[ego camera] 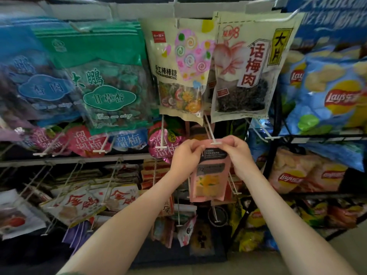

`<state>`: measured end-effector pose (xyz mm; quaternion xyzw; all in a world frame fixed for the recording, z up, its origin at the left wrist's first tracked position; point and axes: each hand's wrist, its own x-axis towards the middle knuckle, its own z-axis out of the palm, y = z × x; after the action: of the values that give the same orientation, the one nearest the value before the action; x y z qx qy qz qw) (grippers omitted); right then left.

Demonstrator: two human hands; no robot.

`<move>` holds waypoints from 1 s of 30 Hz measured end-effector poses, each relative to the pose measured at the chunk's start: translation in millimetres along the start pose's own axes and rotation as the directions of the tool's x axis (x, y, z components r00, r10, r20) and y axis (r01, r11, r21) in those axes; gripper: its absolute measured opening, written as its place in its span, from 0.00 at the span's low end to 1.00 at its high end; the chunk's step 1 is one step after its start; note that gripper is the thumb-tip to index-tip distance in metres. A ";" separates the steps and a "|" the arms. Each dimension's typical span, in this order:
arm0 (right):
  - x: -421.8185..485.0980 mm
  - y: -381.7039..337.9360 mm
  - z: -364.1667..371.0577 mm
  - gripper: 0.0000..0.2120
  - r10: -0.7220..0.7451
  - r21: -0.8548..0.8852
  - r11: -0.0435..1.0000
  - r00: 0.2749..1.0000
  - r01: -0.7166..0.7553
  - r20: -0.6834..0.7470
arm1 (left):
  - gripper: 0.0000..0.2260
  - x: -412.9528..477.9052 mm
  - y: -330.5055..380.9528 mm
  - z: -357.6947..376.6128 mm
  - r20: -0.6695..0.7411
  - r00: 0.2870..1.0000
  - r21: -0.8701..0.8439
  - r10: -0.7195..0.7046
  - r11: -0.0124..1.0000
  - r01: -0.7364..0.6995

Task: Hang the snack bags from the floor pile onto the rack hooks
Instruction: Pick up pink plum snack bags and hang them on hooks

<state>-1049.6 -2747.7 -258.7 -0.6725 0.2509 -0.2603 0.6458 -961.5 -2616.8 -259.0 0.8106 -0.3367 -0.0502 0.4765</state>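
At the tip of the white hook (215,143), the left hand (185,155) and right hand (239,153) are pinching the pink snack bag (210,181) by its top corners, each grip holding it tightly. Misaligning its hang hole is probably risking a snag or drop.

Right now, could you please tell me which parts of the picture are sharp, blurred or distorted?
Head view: the cream lollipop bag and the pink snack pouch that the left hand and right hand pinch read fairly sharp; head view, left side: the green translucent dried-fruit bag is smeared by blur; head view, right edge: wide-angle distortion tilts the black metal rack post.
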 end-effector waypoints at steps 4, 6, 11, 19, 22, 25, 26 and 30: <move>10.1 9.0 -8.8 0.02 0.009 0.006 1.000 0.998 -0.009 0.054 | 0.08 -0.8 -1.8 6.5 -0.028 0.989 0.113 0.144 0.984 -0.140; 17.5 10.6 -7.1 0.03 0.014 -0.009 1.000 0.998 -0.014 0.060 | 0.08 0.3 -8.2 10.8 -0.080 0.977 0.179 0.199 0.967 -0.183; 43.2 13.5 7.0 0.04 -0.011 -0.009 1.000 0.999 0.011 -0.031 | 0.20 16.9 -20.5 28.0 -0.186 0.954 0.416 0.235 0.899 -0.140; 120.7 38.8 29.4 0.17 -0.020 -0.074 0.997 0.993 0.012 -0.114 | 0.40 48.3 -48.0 69.3 -0.033 0.986 0.809 0.160 0.584 -0.068; 135.2 44.3 38.4 0.26 -0.050 -0.194 0.981 0.962 -0.003 -0.268 | 0.39 46.4 -52.9 73.4 -0.054 0.980 0.819 0.194 0.570 -0.067; 120.9 64.9 50.3 0.32 -0.003 -0.276 0.954 0.917 -0.117 -0.398 | 0.20 27.3 -39.3 60.6 -0.168 0.984 0.776 0.062 0.623 0.094; 109.3 74.2 59.3 0.29 0.017 -0.280 0.951 0.928 -0.129 -0.371 | 0.15 19.5 -44.1 51.8 -0.185 0.983 0.745 0.003 0.653 0.138; 57.4 87.3 93.5 0.20 -0.126 -0.181 0.977 0.990 0.112 -0.069 | 0.38 -15.0 -111.3 30.9 -0.001 0.980 0.771 0.199 0.625 -0.126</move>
<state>-944.2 -2720.8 -347.2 -0.7300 0.2578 -0.3020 0.5563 -930.0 -2595.2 -369.0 0.9033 -0.3771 0.1755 0.1048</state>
